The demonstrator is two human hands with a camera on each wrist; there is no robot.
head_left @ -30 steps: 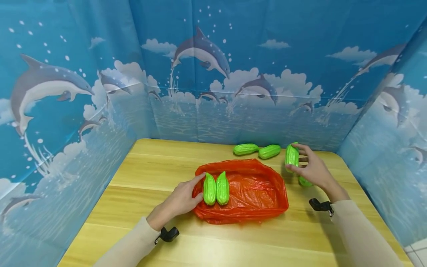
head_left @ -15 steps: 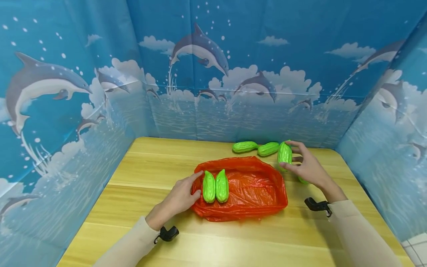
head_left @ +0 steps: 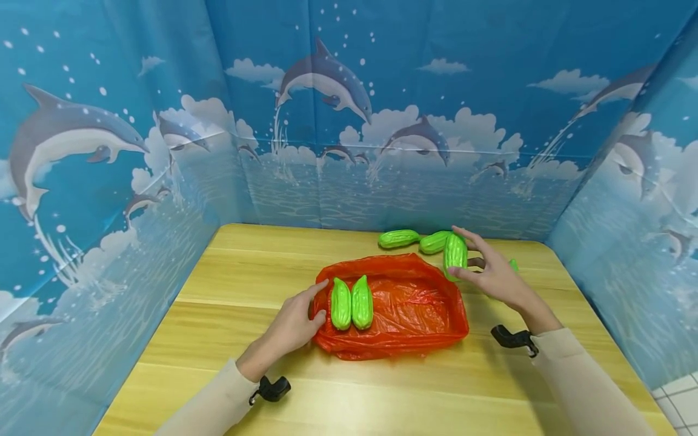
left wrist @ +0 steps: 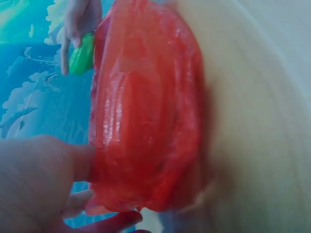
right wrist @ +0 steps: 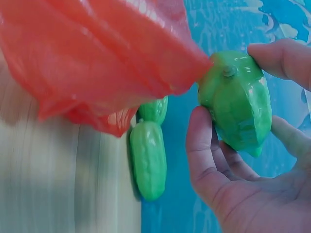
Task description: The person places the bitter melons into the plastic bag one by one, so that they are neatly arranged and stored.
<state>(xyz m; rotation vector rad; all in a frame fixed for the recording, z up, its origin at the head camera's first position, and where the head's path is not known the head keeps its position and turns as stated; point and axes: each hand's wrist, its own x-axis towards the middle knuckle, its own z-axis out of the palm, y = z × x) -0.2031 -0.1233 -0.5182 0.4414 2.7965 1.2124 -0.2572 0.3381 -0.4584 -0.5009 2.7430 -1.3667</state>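
Observation:
In the head view my right hand (head_left: 495, 271) holds a green, ridged bitter melon (head_left: 455, 254) upright above the back right rim of an opened red plastic bag (head_left: 389, 350). Thumb and fingers grip it from both sides in the right wrist view, near the bag's edge. Inside the bag, at its left end, a bitter melon (head_left: 340, 304) and a second bitter melon (head_left: 362, 303) lie side by side. My left hand (head_left: 291, 324) rests at the bag's left end, its thumb and index finger spread along the rim.
Behind the bag a bitter melon (head_left: 398, 238) and another bitter melon (head_left: 434, 242) lie near the table's back edge. One more bitter melon (head_left: 514, 265) is mostly hidden behind my right hand. A dolphin-print curtain (head_left: 349, 181) encloses the wooden table (head_left: 234, 266).
My right hand has carried the bitter melon leftward, closer to the bag's back right rim. The left hand stays at the bag's left end, and the two bitter melons inside have not moved.

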